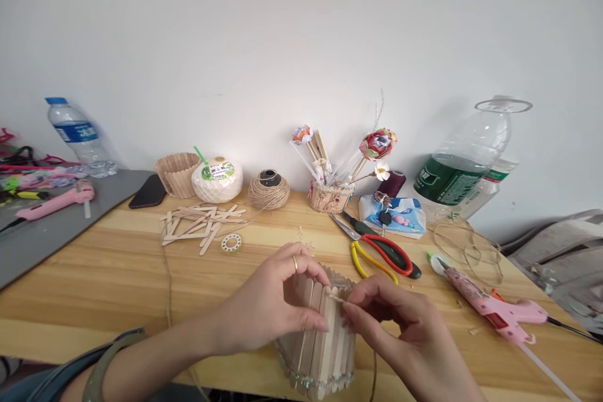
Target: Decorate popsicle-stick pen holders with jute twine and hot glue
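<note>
A container made of upright wooden craft sticks [323,336] stands at the table's front edge, with a shiny beaded trim near its lower end. My left hand [282,301], a ring on one finger, grips its wall, fingertips over the rim and thumb on the outside. My right hand [400,326] pinches a thin piece of twine [336,298] between thumb and forefinger, laid against the sticks just below the rim. More twine hangs down below the right hand. The palm side of the right hand is hidden.
Red-and-yellow-handled pliers [381,254], a pink glue gun [499,311] and loose twine [475,254] lie to the right. Loose craft sticks [202,224], a tape roll [231,243] and a twine ball [268,191] are at back left. A large bottle [464,163] leans by the wall.
</note>
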The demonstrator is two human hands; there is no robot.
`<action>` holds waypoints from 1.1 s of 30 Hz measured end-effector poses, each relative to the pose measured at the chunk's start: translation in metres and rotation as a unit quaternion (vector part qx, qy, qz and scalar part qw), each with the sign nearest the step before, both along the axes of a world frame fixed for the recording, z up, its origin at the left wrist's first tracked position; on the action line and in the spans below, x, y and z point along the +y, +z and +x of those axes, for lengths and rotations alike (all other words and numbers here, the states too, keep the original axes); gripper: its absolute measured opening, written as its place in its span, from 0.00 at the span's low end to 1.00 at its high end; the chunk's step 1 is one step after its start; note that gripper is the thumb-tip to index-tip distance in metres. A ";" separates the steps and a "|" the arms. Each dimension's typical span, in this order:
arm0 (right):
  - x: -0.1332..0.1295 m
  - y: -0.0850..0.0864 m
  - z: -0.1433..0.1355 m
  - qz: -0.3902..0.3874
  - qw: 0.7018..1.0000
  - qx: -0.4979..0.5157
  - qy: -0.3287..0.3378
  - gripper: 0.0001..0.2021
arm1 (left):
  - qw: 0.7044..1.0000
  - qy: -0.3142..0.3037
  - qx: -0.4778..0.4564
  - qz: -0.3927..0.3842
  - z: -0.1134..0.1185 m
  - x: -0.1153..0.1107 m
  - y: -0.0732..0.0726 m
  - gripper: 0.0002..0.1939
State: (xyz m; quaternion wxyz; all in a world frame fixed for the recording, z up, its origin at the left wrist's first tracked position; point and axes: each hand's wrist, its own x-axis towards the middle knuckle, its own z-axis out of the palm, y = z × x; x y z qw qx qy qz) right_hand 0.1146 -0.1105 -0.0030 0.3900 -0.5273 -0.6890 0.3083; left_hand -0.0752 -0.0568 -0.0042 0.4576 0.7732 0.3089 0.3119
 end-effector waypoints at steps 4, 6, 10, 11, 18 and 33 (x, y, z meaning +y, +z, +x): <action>-0.001 0.000 -0.001 0.009 1.000 -0.015 0.014 0.08 | 1.000 -0.001 -0.001 -0.004 -0.001 -0.005 -0.001 0.14; -0.002 0.001 -0.001 0.030 0.999 -0.016 0.017 0.08 | 1.000 -0.012 0.006 -0.012 -0.001 -0.007 -0.001 0.16; -0.001 0.002 -0.002 0.081 0.996 -0.023 0.019 0.07 | 0.999 -0.022 0.019 -0.026 -0.001 -0.008 -0.002 0.29; -0.001 0.003 -0.001 0.082 0.996 -0.027 0.024 0.08 | 0.999 -0.020 0.020 -0.028 -0.001 -0.007 -0.003 0.32; 0.003 -0.004 0.013 0.026 0.998 0.031 0.037 0.10 | 0.991 0.001 -0.019 -0.130 -0.012 0.012 -0.027 0.49; 0.024 -0.039 0.033 0.001 0.979 0.205 -0.008 0.09 | 0.942 -0.002 -0.131 -0.308 -0.003 0.005 -0.031 0.59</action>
